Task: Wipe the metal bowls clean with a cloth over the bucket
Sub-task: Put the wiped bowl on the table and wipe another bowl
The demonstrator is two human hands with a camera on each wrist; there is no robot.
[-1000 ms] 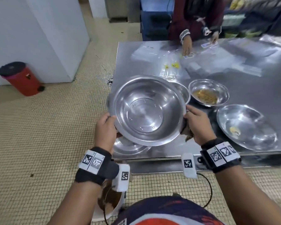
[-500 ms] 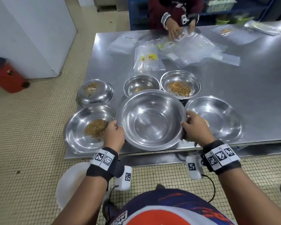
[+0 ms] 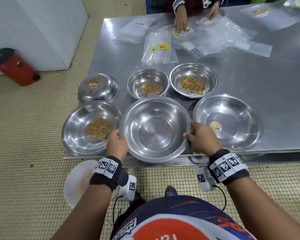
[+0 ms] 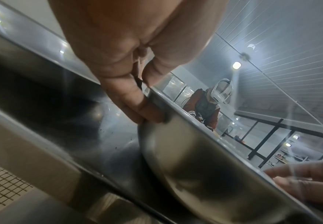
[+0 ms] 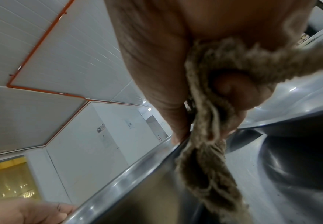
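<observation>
A large clean metal bowl (image 3: 154, 129) sits level at the front edge of the steel table (image 3: 249, 80); whether it rests on the table I cannot tell. My left hand (image 3: 117, 142) pinches its left rim, thumb over the edge and fingers (image 4: 143, 110) under the bowl (image 4: 195, 159). On the right rim is my right hand (image 3: 200, 137), which also grips a bunched brown cloth (image 5: 208, 136) against the rim (image 5: 118, 186). Partly hidden under my left forearm, a white bucket (image 3: 78, 181) stands on the floor.
Around the held bowl: a bowl with crumbs (image 3: 90, 129) at left, an upturned bowl (image 3: 99, 89), two smaller bowls with residue (image 3: 148, 84) (image 3: 193, 80) behind, a stickered bowl (image 3: 227, 122) at right. Another person's hands (image 3: 180, 23) handle plastic bags (image 3: 159, 47). A red bin (image 3: 14, 66) stands at left.
The large bowl, held up and tilted toward me a second ago, has come down level at the table's front edge between the other bowls. Both hands keep their grip.
</observation>
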